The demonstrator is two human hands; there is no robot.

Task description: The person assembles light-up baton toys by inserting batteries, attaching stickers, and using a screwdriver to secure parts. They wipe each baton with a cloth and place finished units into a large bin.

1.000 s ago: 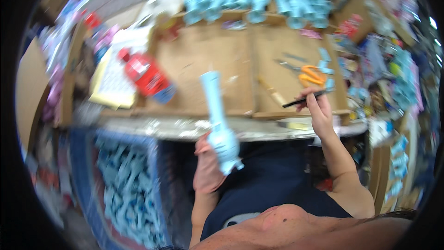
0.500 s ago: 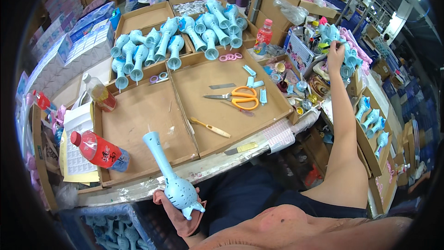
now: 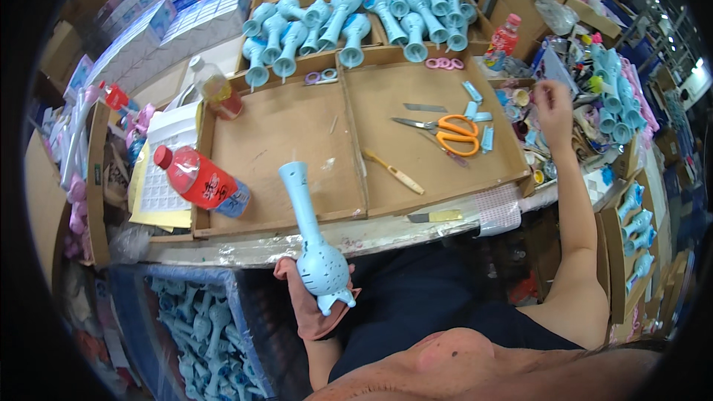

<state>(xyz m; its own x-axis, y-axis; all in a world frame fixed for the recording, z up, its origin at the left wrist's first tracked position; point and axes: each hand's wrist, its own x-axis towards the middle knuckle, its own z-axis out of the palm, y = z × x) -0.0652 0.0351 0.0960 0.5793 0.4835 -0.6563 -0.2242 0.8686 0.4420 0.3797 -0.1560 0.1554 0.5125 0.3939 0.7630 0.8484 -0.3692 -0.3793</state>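
And there's my left hand (image 3: 306, 319), low before my lap, fingers wrapped round in a hold, left forearm (image 3: 321, 364) short and steep behind it! Over on my right, right arm (image 3: 578, 208) well out to the side, elbow bent, right hand (image 3: 555, 115) up ahead, fingers loosely curled!

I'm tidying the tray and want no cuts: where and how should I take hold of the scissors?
Probably by the orange handles, coming from the right: the scissors lie flat in the tray, handles toward the right hand, blades pointing left, away from it.
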